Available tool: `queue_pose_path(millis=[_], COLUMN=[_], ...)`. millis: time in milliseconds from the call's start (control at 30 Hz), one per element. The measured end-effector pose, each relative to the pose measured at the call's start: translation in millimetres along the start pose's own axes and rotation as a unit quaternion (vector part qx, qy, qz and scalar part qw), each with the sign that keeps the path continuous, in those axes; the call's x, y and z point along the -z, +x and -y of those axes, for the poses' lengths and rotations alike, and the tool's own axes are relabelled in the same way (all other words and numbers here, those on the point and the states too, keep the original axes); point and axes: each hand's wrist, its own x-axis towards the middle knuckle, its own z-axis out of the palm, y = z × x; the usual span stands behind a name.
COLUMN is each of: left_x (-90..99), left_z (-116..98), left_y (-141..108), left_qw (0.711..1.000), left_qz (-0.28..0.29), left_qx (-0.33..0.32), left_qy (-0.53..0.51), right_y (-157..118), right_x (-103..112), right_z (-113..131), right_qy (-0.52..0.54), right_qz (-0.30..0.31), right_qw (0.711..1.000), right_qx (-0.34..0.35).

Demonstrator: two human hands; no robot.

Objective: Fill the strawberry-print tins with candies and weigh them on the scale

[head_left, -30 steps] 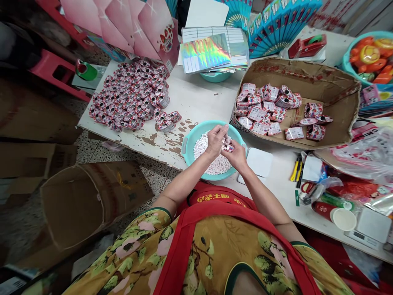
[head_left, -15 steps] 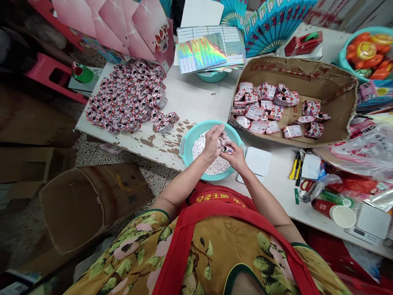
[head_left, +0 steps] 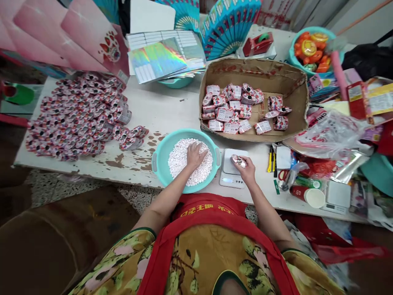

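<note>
Gripping one pack (head_left: 238, 160) at the scale (head_left: 227, 164), right of centre: right hand (head_left: 248, 170), fingers closed. Left hand (head_left: 194, 157) spread loosely on pellets (head_left: 179, 156) in bowl (head_left: 163, 166), centre. Seemingly midway: packs massed upper left, others (head_left: 225, 114) in box (head_left: 288, 74), upper right; which are filled, cannot tell.

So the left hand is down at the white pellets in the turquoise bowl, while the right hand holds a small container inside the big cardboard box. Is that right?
Not quite: the right hand holds the small container at the white scale. The left hand is at the white pellets in the turquoise bowl. The head view shows this.
</note>
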Motion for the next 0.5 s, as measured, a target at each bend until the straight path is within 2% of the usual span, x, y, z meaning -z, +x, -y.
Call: queue_pose_path(millis=[67, 167, 233, 300, 400, 467, 500], left_x=[-13.1, -17.6, -13.2, -5.9, 5.7, 11.8, 14.4], left_z=[-13.8, -16.9, -10.7, -3.7, 2.4, 5.3, 7.2], left_y=[-6.5, -23.0, -34.9, -44.6, -53.4, -56.1, -56.5], left_qw=[1.000, 0.994, 0.986, 0.978, 0.977, 0.985, 0.989], left_qz=[0.023, 0.093, 0.124, 0.142, 0.160, 0.156, 0.144], left_qx=[-0.001, -0.049, -0.088, -0.107, -0.073, -0.014, 0.027], left_qy=[0.014, 0.040, 0.074, 0.108, 0.119, 0.076, 0.018], right_y=[3.4, 25.3, 61.3, 113.6, 196.5, 234.7, 245.9], right_x=[2.5, 8.4, 7.5, -4.7, -43.8, -73.1, -85.1], right_z=[-6.1, 14.5, 42.5, 72.2, 103.7, 112.2, 113.2], right_qy=[-0.059, -0.159, -0.194, -0.212, -0.286, -0.350, -0.377], right_qz=[0.012, -0.012, -0.023, 0.004, 0.078, 0.133, 0.154], right_qw=[0.998, 0.979, 0.957, 0.942, 0.926, 0.910, 0.901], right_qx=[0.021, 0.130, 0.214, 0.261, 0.235, 0.177, 0.151])
